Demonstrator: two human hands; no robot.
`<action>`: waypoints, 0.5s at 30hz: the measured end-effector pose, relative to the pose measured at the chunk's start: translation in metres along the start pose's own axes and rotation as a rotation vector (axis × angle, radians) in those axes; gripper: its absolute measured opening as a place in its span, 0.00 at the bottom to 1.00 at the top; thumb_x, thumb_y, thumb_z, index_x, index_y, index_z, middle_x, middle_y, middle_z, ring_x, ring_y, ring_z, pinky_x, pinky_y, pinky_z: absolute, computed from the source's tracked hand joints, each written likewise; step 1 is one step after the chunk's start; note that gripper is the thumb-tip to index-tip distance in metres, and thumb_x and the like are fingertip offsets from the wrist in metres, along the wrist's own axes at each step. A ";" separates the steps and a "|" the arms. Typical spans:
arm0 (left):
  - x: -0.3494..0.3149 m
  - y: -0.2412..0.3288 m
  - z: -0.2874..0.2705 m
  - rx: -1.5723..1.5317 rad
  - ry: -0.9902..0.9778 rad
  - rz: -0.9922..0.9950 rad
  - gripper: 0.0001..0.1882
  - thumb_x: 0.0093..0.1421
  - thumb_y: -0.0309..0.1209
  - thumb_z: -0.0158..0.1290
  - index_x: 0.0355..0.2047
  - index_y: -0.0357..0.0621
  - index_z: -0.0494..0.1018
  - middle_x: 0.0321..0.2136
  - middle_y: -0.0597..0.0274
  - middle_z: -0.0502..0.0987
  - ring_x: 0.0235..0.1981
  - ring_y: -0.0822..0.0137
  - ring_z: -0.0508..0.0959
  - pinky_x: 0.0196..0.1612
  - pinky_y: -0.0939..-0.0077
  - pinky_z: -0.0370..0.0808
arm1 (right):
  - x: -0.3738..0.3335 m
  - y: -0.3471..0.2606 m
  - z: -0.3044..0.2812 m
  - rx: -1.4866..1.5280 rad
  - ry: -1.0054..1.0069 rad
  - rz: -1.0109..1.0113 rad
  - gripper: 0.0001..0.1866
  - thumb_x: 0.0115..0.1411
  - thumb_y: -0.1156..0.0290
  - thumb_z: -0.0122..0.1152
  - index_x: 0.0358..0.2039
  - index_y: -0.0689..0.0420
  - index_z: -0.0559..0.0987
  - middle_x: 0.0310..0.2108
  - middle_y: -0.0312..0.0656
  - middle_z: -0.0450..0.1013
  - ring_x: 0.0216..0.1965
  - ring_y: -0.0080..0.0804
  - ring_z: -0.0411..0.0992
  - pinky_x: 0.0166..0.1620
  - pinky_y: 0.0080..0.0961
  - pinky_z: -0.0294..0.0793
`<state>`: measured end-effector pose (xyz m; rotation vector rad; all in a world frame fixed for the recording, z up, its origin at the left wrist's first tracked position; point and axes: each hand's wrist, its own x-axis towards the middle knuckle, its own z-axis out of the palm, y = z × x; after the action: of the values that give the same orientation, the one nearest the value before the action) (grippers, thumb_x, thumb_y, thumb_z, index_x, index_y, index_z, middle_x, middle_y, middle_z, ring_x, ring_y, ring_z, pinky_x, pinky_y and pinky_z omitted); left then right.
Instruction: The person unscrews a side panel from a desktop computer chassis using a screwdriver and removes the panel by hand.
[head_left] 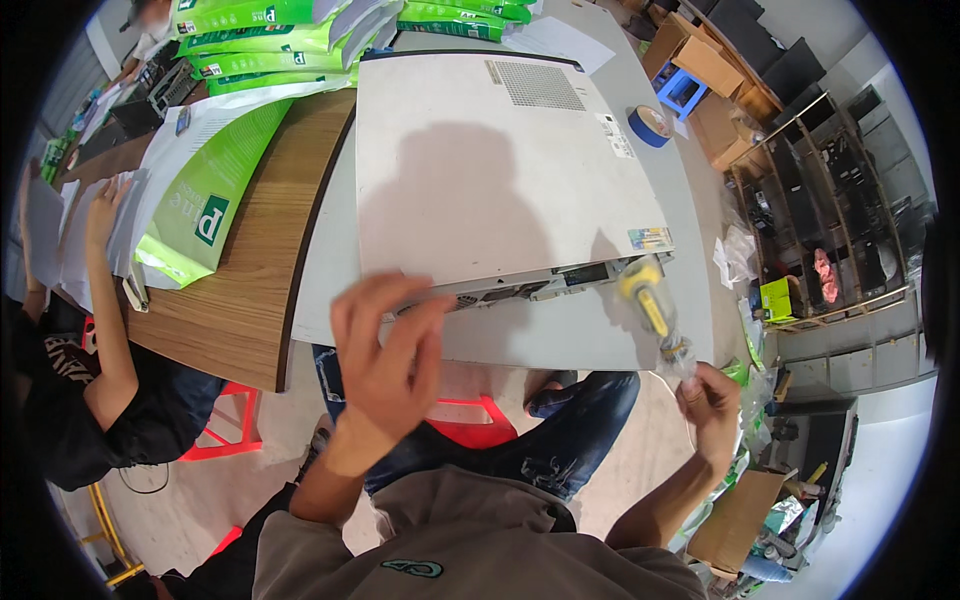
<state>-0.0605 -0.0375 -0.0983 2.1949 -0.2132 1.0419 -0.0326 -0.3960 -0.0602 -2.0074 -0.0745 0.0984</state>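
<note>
A white computer case point(450, 170) lies on its side on the grey table, its port-and-fan edge point(510, 290) facing me. My left hand point(385, 350) is raised at that near edge, on the left. Its fingers are apart and slightly bent, with nothing in them; whether they touch the case I cannot tell. Off the case's near right corner, my right hand point(712, 405) is closed, pinching the lower end of a yellow object with a clear casing or wrap point(652, 305). That object points up and is smeared by motion, so its exact kind does not show.
Blue tape point(650, 127) lies right of the case. Green-and-white paper packs point(265, 45) are stacked behind. At left, a co-worker's hand point(105, 205) handles papers over a brown wooden table point(250, 290). A metal rack point(820, 210) and cardboard box point(735, 520) stand at right. A red stool point(470, 425) is beneath me.
</note>
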 end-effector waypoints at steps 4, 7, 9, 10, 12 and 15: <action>0.040 0.009 0.007 0.258 -0.207 0.072 0.14 0.54 0.25 0.59 0.42 0.42 0.76 0.51 0.55 0.72 0.57 0.50 0.67 0.59 0.57 0.62 | -0.002 0.024 0.045 0.660 0.009 0.020 0.09 0.67 0.66 0.57 0.39 0.59 0.73 0.17 0.29 0.61 0.14 0.14 0.53 0.17 0.15 0.49; 0.069 0.018 0.048 0.184 -0.309 0.237 0.18 0.52 0.27 0.61 0.44 0.42 0.75 0.52 0.52 0.70 0.59 0.49 0.66 0.61 0.56 0.62 | 0.023 0.014 0.076 0.728 0.155 -0.081 0.09 0.66 0.69 0.58 0.42 0.56 0.69 0.28 0.30 0.64 0.16 0.10 0.53 0.18 0.14 0.48; 0.083 0.020 0.083 0.274 -0.370 0.314 0.19 0.51 0.27 0.61 0.45 0.41 0.75 0.52 0.50 0.71 0.59 0.49 0.67 0.61 0.56 0.63 | 0.051 -0.005 0.091 0.518 0.385 -0.133 0.14 0.61 0.73 0.63 0.41 0.56 0.67 0.29 0.31 0.65 0.19 0.08 0.52 0.19 0.12 0.49; 0.090 0.023 0.098 0.348 -0.419 0.386 0.21 0.50 0.27 0.61 0.46 0.40 0.74 0.51 0.48 0.72 0.58 0.48 0.68 0.61 0.56 0.64 | 0.062 -0.007 0.089 0.371 0.455 -0.178 0.16 0.59 0.74 0.66 0.41 0.56 0.67 0.30 0.31 0.65 0.20 0.10 0.53 0.20 0.13 0.51; 0.099 0.029 0.109 0.413 -0.519 0.423 0.21 0.49 0.26 0.61 0.46 0.38 0.74 0.50 0.47 0.73 0.57 0.49 0.70 0.58 0.58 0.68 | 0.089 -0.003 0.097 0.202 0.609 -0.322 0.21 0.53 0.76 0.72 0.39 0.59 0.66 0.31 0.34 0.67 0.21 0.15 0.56 0.23 0.16 0.58; 0.113 0.033 0.113 0.446 -0.683 0.436 0.23 0.47 0.25 0.62 0.46 0.36 0.74 0.47 0.47 0.75 0.52 0.52 0.75 0.50 0.62 0.75 | 0.100 -0.001 0.101 0.091 0.651 -0.238 0.21 0.52 0.75 0.72 0.37 0.60 0.66 0.32 0.38 0.68 0.21 0.19 0.58 0.24 0.20 0.61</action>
<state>0.0713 -0.1201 -0.0480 2.9415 -0.8655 0.5310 0.0561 -0.2946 -0.1058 -1.8360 0.1059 -0.6873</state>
